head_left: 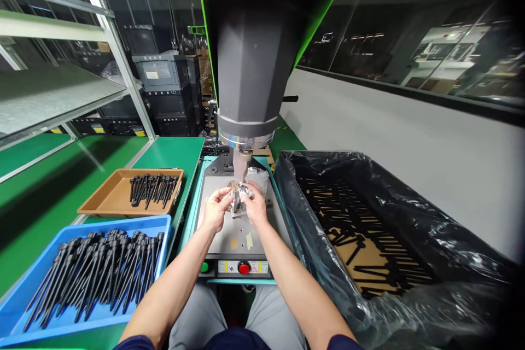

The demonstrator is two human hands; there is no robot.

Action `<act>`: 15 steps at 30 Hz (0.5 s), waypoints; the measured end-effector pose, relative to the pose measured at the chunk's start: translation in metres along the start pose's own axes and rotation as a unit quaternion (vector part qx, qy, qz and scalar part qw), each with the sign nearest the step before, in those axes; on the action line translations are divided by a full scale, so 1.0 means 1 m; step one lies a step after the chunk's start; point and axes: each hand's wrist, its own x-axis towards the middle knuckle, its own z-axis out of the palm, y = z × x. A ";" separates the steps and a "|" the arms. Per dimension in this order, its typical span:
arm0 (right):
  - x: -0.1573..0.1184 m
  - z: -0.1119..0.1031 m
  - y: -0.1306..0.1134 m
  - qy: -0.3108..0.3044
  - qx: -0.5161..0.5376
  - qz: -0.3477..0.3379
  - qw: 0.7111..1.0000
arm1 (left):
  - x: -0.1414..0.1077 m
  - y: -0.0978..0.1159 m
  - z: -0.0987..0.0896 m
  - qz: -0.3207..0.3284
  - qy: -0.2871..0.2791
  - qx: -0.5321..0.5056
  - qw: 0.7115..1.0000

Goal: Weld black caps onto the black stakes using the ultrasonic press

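Note:
Both hands meet at a small metal fixture (238, 209) on the grey plate, just under the pale metal tip (241, 163) of a press-like machine. My left hand (216, 210) is closed in a pinch at the fixture's left side. On the other side my right hand (256, 206) is also closed, its fingertips by a small shiny dark-and-silver piece (245, 190). What either pinch holds is too small and covered to name. Crumpled clear plastic (259, 177) lies right behind my right hand.
A blue tray (167, 224) of black ribbed, bolt-like parts stands at left, with a brown tray (117, 191) of similar parts behind it. The black-lined bin (328, 279) at right holds more. The machine's dark head (254, 54) hangs overhead. A red button (244, 268) faces me.

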 end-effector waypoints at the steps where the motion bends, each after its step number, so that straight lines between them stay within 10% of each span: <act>1: 0.002 0.001 0.000 0.000 0.008 0.006 1.000 | 0.001 0.000 0.000 0.002 0.000 0.000 1.000; 15: 0.029 0.013 0.008 -0.054 0.115 0.110 0.986 | 0.005 0.000 0.001 0.009 0.002 0.003 1.000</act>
